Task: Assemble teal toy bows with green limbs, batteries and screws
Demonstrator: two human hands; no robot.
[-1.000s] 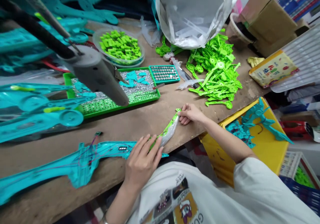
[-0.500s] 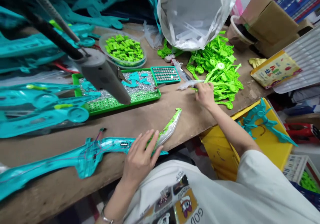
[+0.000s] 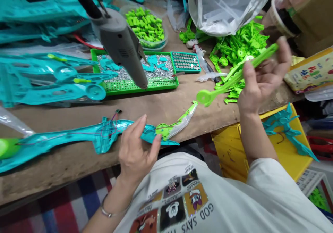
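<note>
The right hand [image 3: 262, 75] is raised above the table [image 3: 161, 104], pinching a long green arm [image 3: 235, 79] between thumb and fingers; the arm slants down toward its round end, in front of a heap of similar green parts [image 3: 241, 43]. The left hand [image 3: 136, 148] is loose and holds nothing, thumb and fingers spread over the turquoise shell [image 3: 105, 139] — whether it touches the shell, I cannot tell.

That shell lies lengthwise near the table's front edge, with thin wires running along it. At its right end sits a green piece [image 3: 162, 130] with a disc, and a clear curved strip [image 3: 182, 125] lies along its lower side. Behind, a green tray [image 3: 163, 83] carries small metal bits and turquoise scraps, beside a smaller turquoise tray [image 3: 186, 71] of round metal pieces. A grey tool [image 3: 122, 45] hangs over the green tray — its tip points downward. A yellow bin [image 3: 229, 149] stands at the table's edge, below the right forearm.
</note>
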